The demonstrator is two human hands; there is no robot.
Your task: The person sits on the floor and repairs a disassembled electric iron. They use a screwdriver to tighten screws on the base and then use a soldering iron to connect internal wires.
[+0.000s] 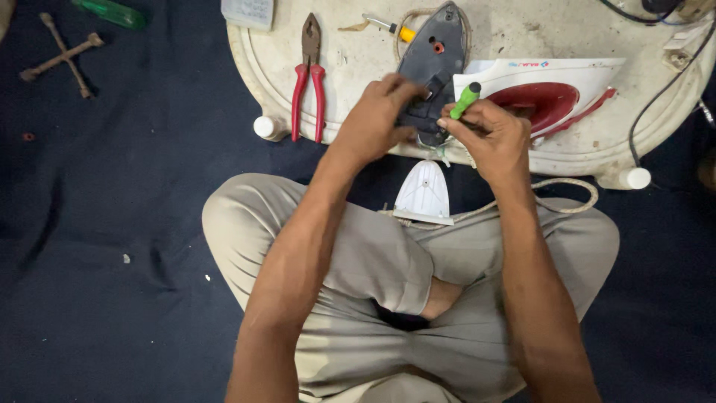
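Green-handled screwdriver [465,99] — right hand [494,138] | grey iron base [431,63] — left hand [377,119] | one pliers [309,75]

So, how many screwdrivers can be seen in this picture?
3. One with a green handle is in the right hand. One with a yellow handle lies on the white board. A green one lies on the dark floor, top left. Others may be hidden.

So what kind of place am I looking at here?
Probably an informal floor-level repair spot: a person sits cross-legged on a dark cloth, with red-handled pliers and an opened clothes iron on a worn white board.
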